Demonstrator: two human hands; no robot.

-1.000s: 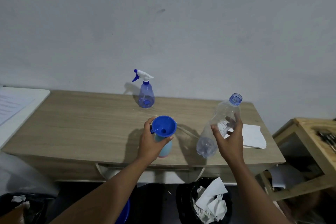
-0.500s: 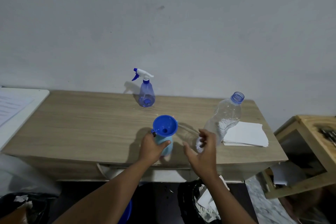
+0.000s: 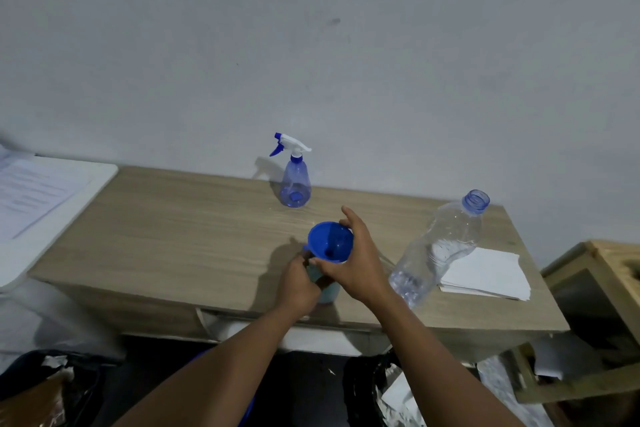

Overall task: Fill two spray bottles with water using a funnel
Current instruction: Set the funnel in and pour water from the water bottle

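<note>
Both hands I see engaged: left hand (image 3: 298, 282) fingers curl round the pale bottle (image 3: 328, 292); right hand (image 3: 356, 260) thumb and fingers clamp the blue funnel (image 3: 327, 239) atop that bottle.

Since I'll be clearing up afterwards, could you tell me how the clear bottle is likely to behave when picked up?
The clear bottle looks nearly empty, so probably very light. Its thin walls would likely dent under a firm grip. With no cap, leftover water could spill if tipped; tall and light, it may topple when nudged.
</note>
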